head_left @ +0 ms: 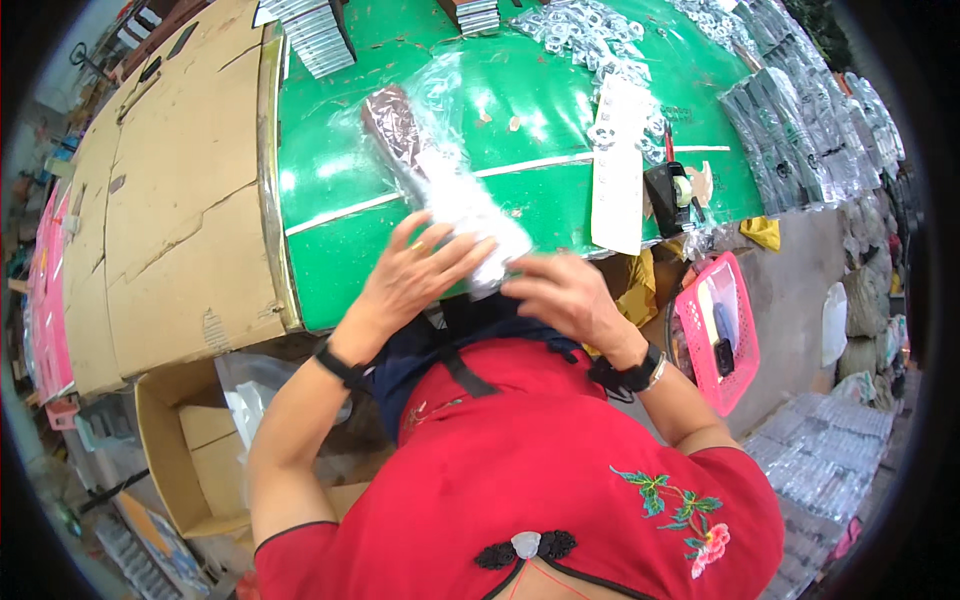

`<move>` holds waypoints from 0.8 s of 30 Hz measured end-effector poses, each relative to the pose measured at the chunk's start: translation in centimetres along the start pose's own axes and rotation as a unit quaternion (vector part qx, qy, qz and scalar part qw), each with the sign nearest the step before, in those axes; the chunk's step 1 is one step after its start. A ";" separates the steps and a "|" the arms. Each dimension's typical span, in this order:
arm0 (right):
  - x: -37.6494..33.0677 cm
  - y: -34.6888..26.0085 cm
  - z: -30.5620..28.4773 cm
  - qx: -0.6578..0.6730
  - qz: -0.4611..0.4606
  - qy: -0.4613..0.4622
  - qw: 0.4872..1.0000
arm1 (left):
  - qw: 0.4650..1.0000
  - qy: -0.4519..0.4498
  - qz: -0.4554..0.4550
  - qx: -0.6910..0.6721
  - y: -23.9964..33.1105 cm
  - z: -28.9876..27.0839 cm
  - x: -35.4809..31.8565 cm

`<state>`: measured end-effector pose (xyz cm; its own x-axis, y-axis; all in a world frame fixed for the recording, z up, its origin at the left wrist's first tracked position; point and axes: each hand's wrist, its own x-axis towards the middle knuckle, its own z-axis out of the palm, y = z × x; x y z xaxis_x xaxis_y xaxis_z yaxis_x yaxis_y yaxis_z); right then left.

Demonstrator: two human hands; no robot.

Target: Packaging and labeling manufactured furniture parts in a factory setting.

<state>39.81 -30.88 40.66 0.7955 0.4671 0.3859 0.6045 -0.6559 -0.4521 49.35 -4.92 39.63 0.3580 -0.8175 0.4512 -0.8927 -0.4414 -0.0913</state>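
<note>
A long, narrow object with a dark brown end lies inside a clear plastic bag (440,175) on the green table. Its nearer part looks white and shiny, and glare hides what kind of thing it is. My left hand (415,270) rests on the near left side of the bag, fingers stretched and apart. At the bag's near end, close to the table edge, my right hand (568,298) has its fingers bent around the plastic edge. The thumb of that hand is mostly hidden.
Cardboard (185,190) covers the left. A white label sheet (618,190) and tape dispenser (664,195) lie right, below loose clear plastic pieces (575,30). Bagged dark packages (785,130) are stacked far right. A pink basket (742,330) and an open carton (165,450) stand below.
</note>
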 end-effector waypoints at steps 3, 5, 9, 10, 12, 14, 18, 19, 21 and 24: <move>-0.2 -0.3 -0.3 0.032 0.013 -0.011 0.999 | 0.991 -0.088 -0.100 0.002 -2.7 -4.1 -6.5; 1.0 0.8 -0.9 0.066 0.116 0.049 0.990 | 0.967 -0.163 -0.195 0.011 -3.7 -6.1 -8.1; 5.2 4.7 1.1 0.114 0.214 0.114 0.963 | 0.912 0.044 -0.373 -0.167 -0.6 -6.0 -3.7; 6.7 5.5 2.0 0.116 0.205 0.112 0.965 | 0.915 0.067 -0.362 -0.163 1.2 -5.1 -1.8; 9.8 7.0 3.6 0.150 0.235 0.106 0.955 | 0.918 0.007 -0.383 -0.104 4.0 -2.3 1.4; 11.3 8.7 4.5 0.171 0.231 0.110 0.952 | 0.898 0.005 -0.423 -0.123 4.9 -0.4 1.6; 12.4 12.9 3.9 0.180 0.251 0.084 0.947 | 0.892 -0.044 -0.423 -0.151 1.7 -1.8 -0.8; 12.4 13.0 3.9 0.144 0.246 0.051 0.957 | 0.909 -0.055 -0.386 -0.145 0.4 -2.2 -2.4; 13.1 12.4 4.9 0.159 0.248 0.021 0.955 | 0.914 -0.061 -0.370 -0.156 -1.9 -2.9 -4.3; 14.6 10.2 7.2 0.251 0.299 -0.077 0.918 | 0.895 -0.013 -0.413 -0.169 -3.5 -3.2 -5.0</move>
<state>57.89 -26.49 35.84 0.9642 0.2167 -0.1526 -0.0292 -0.4855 -0.8737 49.80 1.89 40.52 0.9358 -0.2748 0.2207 -0.3518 -0.7655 0.5387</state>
